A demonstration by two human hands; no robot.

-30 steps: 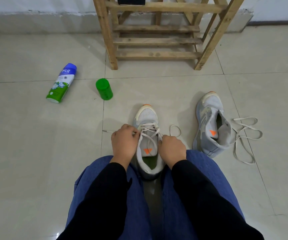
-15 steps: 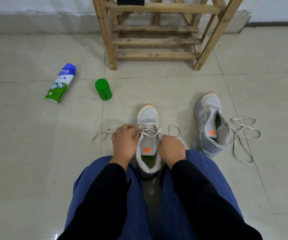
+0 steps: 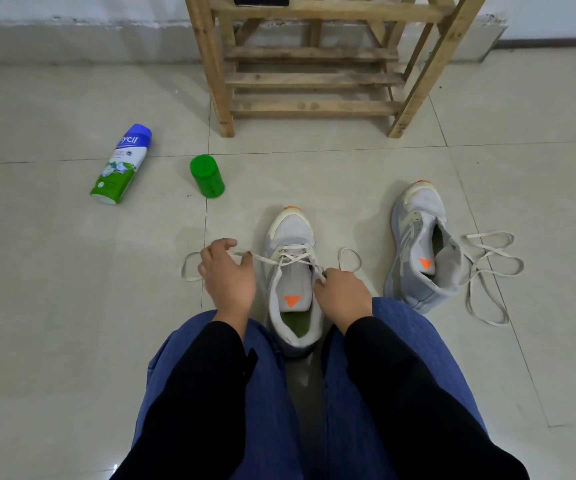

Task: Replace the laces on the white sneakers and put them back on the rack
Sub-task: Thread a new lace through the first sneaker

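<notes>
A white sneaker point(image 3: 290, 233) with an orange tongue mark stands on the floor between my knees, toe pointing away. A cream lace point(image 3: 291, 258) crosses its front eyelets. My left hand point(image 3: 227, 275) pinches the lace's left end, pulled out to the left of the shoe, with a loop lying beyond it. My right hand point(image 3: 342, 296) grips the lace's right end at the shoe's right edge. The second sneaker point(image 3: 421, 244) stands to the right with no lace in it, beside a loose lace point(image 3: 487, 271). The wooden rack point(image 3: 314, 81) stands ahead.
A blue and green spray can point(image 3: 122, 164) lies on the tiles at the left, with its green cap point(image 3: 207, 176) beside it. The wall runs behind the rack. My blue-trousered legs fill the lower middle.
My left hand has moved left, drawing the lace out through the eyelets; a loop now trails on the floor left of it. My right hand has stayed by the shoe.
</notes>
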